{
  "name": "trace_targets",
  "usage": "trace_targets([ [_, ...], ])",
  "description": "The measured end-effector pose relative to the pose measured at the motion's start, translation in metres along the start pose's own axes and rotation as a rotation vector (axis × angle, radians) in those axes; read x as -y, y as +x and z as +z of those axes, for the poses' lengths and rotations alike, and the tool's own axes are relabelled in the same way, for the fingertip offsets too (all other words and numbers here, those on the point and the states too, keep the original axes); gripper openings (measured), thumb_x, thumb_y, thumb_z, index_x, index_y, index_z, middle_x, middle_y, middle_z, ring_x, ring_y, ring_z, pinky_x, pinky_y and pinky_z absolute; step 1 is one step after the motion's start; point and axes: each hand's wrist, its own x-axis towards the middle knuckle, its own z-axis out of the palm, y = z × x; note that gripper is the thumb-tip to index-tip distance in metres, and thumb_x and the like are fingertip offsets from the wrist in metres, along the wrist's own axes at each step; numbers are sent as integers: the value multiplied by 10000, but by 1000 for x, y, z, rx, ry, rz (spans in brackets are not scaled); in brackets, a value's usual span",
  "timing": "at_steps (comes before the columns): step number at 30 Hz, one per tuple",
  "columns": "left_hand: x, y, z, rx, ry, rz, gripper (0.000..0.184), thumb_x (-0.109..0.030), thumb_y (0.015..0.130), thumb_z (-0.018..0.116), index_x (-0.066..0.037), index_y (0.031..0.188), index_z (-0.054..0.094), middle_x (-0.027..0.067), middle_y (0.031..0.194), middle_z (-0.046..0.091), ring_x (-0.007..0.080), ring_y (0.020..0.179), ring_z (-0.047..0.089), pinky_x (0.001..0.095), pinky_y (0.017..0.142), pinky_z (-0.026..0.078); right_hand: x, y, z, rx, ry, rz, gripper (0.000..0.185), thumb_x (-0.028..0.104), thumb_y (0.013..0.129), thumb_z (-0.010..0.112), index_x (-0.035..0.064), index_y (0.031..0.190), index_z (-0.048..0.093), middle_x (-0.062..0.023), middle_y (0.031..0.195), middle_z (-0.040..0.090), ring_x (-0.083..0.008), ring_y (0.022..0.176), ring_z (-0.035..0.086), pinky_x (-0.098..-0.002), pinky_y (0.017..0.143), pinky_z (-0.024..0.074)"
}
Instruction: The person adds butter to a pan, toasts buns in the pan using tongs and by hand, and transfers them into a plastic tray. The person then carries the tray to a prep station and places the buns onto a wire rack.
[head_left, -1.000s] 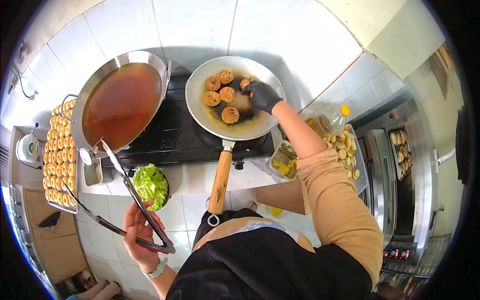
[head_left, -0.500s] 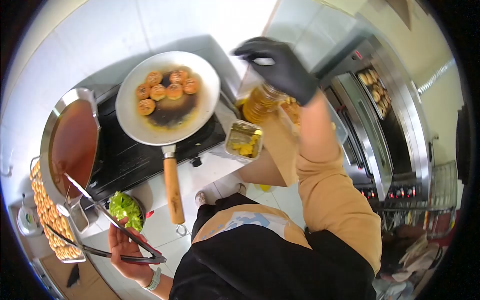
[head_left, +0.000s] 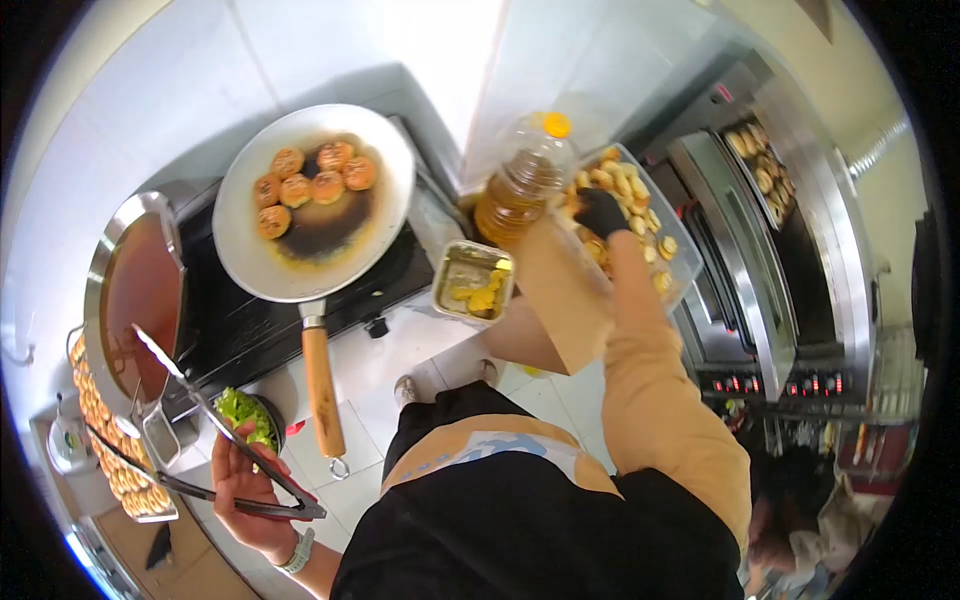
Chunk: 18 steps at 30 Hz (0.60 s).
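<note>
My left hand (head_left: 243, 492) is bare, with a band at the wrist, and grips long metal tongs (head_left: 203, 400). The tongs' arms are spread apart toward the pot and the tray at left. My right hand (head_left: 603, 213), in a black glove, reaches into a clear plastic bin (head_left: 686, 262) of small round buns (head_left: 637, 192). Its fingers are hidden among the buns, so their grip does not show. On the stove, a white frying pan (head_left: 236, 240) holds several browned buns (head_left: 327, 187) grouped at its far side, with dark residue beside them.
An oil bottle (head_left: 520, 195) with a yellow cap and a metal tin (head_left: 445, 300) of yellow pieces stand right of the stove. At left are a pot of reddish liquid (head_left: 140, 290), a bowl of lettuce (head_left: 245, 415) and a bun tray (head_left: 150, 515). An open oven (head_left: 740, 290) stands at right.
My right hand has come down from above the oil bottle into the bin of buns. The view has shifted slightly. My left hand still holds the tongs in much the same place.
</note>
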Motion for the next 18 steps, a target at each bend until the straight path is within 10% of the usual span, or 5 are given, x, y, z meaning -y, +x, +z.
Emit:
trace_targets([
  [6,1,-3,-22,-32,-37,43,660,-386,788,445,89,1241,379,247,1115,508,199,764,545,298,571,490,208,-83,-144,465,823,-201,491,173,697,747,-13,1094,526,-94,918,607,-154,895,575,-275,830,451],
  [14,-5,-10,-52,-90,-71,83,670,-383,781,456,86,1252,379,252,1102,520,205,758,550,297,565,498,381,33,-35,177,61,-843,380,189,639,725,112,987,594,-146,933,622,-302,861,600,-368,773,466],
  [18,-8,-19,-77,-124,-74,88,686,-406,794,452,74,1275,361,229,1135,509,198,778,547,301,578,497,388,50,-11,494,-176,-840,265,110,645,667,118,910,672,-164,905,643,-309,883,610,-375,790,479],
])
